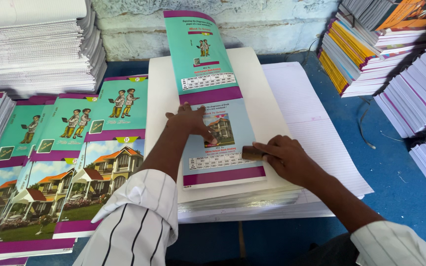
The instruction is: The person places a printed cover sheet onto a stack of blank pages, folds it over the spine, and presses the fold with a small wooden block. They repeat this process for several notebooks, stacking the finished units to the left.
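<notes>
A long printed cover sheet [208,74], teal and pale blue with purple bands, lies flat on a stack of white paper [257,88]. My left hand [189,120] presses flat on the sheet's lower half, fingers spread. My right hand [284,155] grips a small brown block [251,152] and holds it against the sheet near its right edge. Both sleeves are white with dark stripes.
Overlapping printed covers [75,162] showing houses and cartoon figures lie at the left. White paper stacks [35,44] stand at the back left. Bound notebook piles [366,54] fill the right. Ruled sheets [316,123] sit under the stack on the blue table [395,187].
</notes>
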